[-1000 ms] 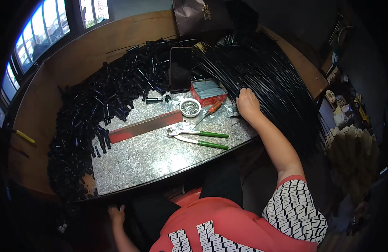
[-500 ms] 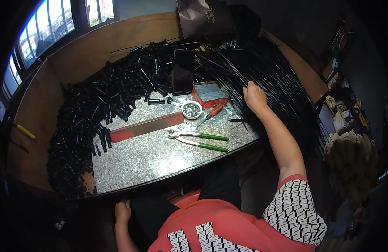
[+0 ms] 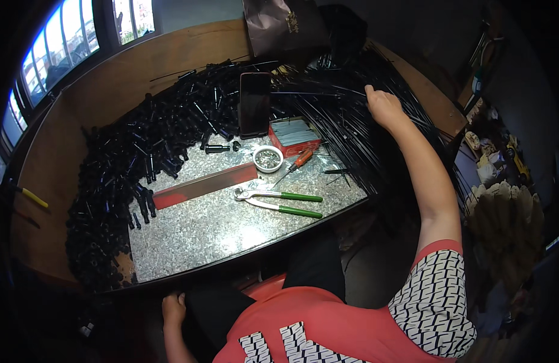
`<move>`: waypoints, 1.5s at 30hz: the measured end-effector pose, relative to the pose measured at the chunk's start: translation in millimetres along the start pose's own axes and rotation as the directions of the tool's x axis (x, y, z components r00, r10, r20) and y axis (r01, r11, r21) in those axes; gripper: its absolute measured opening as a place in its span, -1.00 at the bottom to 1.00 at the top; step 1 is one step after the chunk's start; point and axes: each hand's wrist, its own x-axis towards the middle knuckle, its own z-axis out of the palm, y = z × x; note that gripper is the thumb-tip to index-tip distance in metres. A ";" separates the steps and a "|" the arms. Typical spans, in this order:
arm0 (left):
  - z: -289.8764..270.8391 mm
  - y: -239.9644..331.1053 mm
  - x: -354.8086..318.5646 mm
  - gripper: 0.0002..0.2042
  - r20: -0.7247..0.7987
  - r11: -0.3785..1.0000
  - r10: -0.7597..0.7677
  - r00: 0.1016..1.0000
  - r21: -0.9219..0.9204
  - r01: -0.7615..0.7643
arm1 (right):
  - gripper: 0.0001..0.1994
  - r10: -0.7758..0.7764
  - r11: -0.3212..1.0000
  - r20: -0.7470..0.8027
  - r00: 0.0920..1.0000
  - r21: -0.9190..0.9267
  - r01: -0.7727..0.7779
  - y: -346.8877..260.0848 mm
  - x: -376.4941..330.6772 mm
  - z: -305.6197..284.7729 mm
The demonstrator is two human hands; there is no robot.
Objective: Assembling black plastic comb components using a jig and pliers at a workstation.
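Note:
My right hand (image 3: 383,107) reaches far forward over a dense sheaf of thin black rods (image 3: 346,130) on the right of the bench, and its fingers curl down into them. Low in the picture, my left hand (image 3: 173,308) rests below the front edge of the speckled stone worktop (image 3: 219,227), in shadow and holding nothing I can make out. On the worktop lie green-handled pliers (image 3: 279,202), an orange-handled screwdriver (image 3: 297,162), a small white bowl of screws (image 3: 268,158) and a long red flat bar (image 3: 204,184).
A big heap of short black cylindrical parts (image 3: 140,157) fills the left and back of the bench. A dark phone (image 3: 255,103) stands upright beside a red box (image 3: 294,136). A brown bag (image 3: 285,24) sits at the back. A yellow-handled tool (image 3: 31,196) lies at far left.
My right hand has moved away from the worktop near the screwdriver, farther back and to the right into the black rods. My left hand has stayed low by the bench edge.

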 end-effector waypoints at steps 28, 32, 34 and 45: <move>-26.6 27.0 -4.2 -0.79 0.021 0.996 0.057 0.998 0.061 -0.059 | -0.71 0.242 0.884 -0.112 0.964 0.435 -0.171 62.5 6.4 -83.2; -69.8 87.0 -9.2 -0.80 0.099 0.962 0.192 0.976 -0.218 -0.167 | -0.66 0.224 0.840 -0.122 0.967 0.527 -0.128 30.0 0.2 -100.2; -95.2 122.6 -10.4 -0.84 0.164 0.881 0.200 0.966 -0.461 -0.104 | -0.67 0.195 0.829 -0.165 0.967 0.555 -0.073 19.1 -7.0 -103.9; -206.4 263.9 71.0 0.06 -0.491 0.774 0.377 0.785 -0.299 -0.558 | -0.84 -0.058 0.638 -0.526 0.849 0.634 0.437 -111.2 -65.8 -134.5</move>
